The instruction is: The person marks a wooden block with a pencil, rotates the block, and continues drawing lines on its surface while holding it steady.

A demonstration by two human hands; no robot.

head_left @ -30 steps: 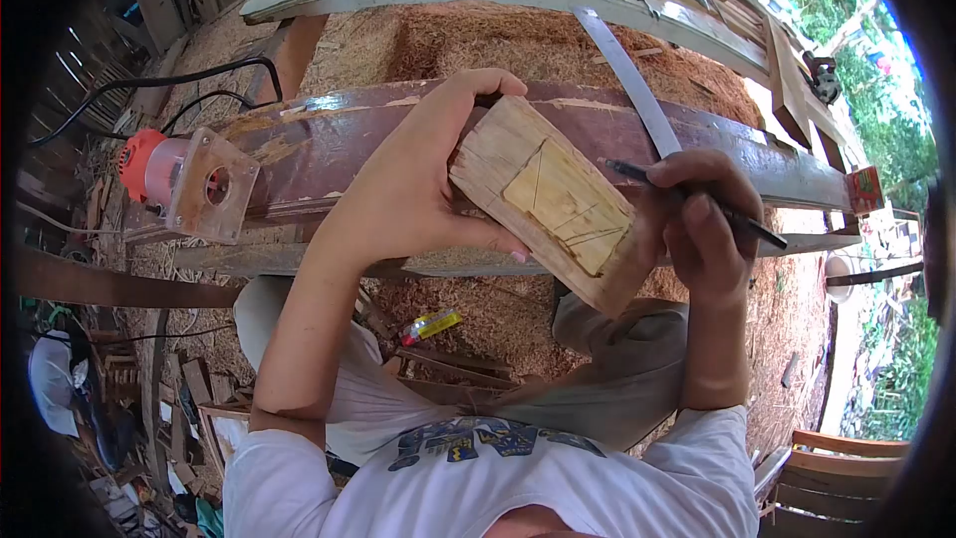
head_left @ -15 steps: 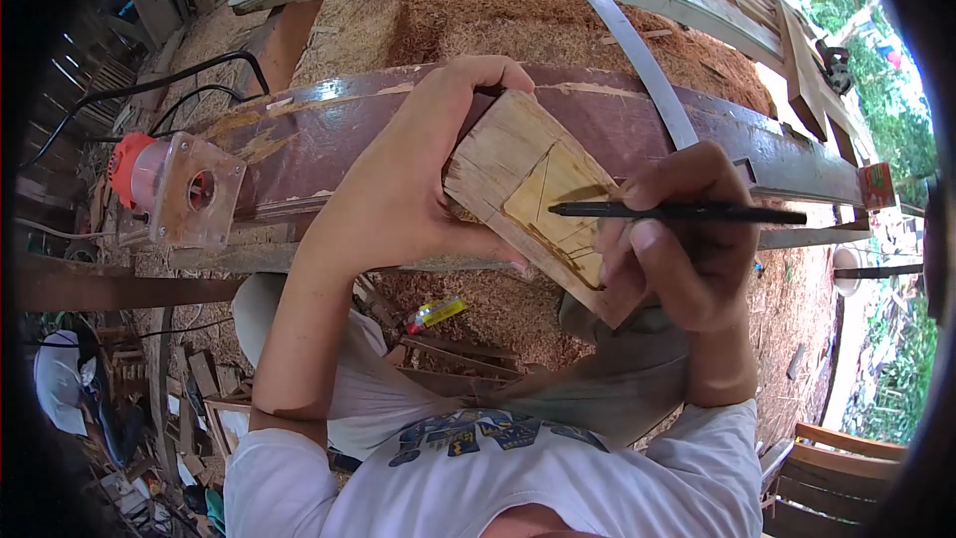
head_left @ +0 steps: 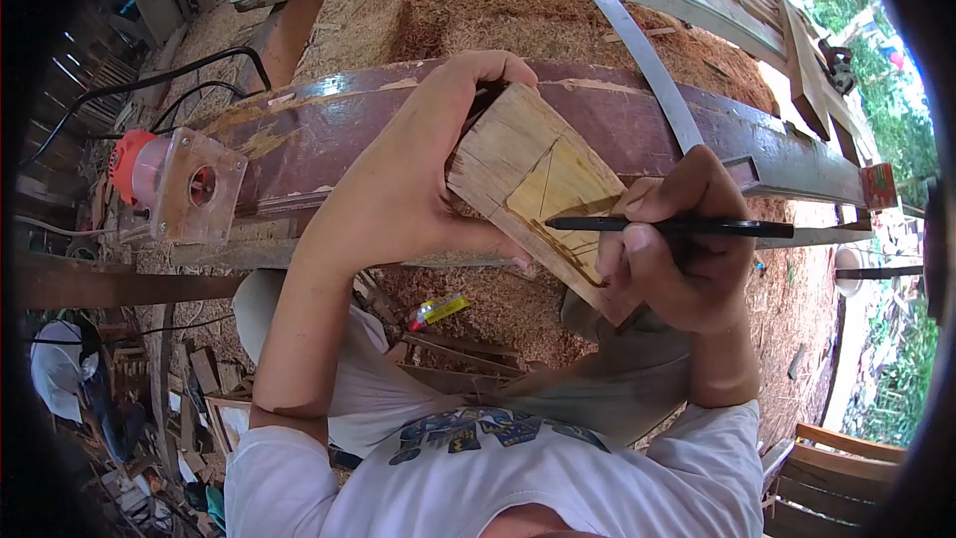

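Observation:
A pale wooden block (head_left: 508, 144) sits tilted in my left hand (head_left: 413, 174), its fingers round the far end and the thumb along the near edge. On its upper face is a yellowish area outlined in dark lines, with thin drawn lines across it. My right hand (head_left: 687, 249) pinches a black pen (head_left: 712, 227) lying almost level, tip pointing left. That tip meets the marked face near its dark lower outline. The lower fingers of the right hand rest against the block's near right end.
Beneath the hands runs a worn maroon plank (head_left: 329, 139). An orange power tool with a clear base (head_left: 209, 189) stands on its left. A metal ruler (head_left: 647, 70) crosses behind. Wood shavings cover the ground, where a yellow-labelled tube (head_left: 438, 310) lies.
The pen tip has shifted slightly left and down over the block's face, and my right hand has moved with it. My left hand keeps its hold on the block.

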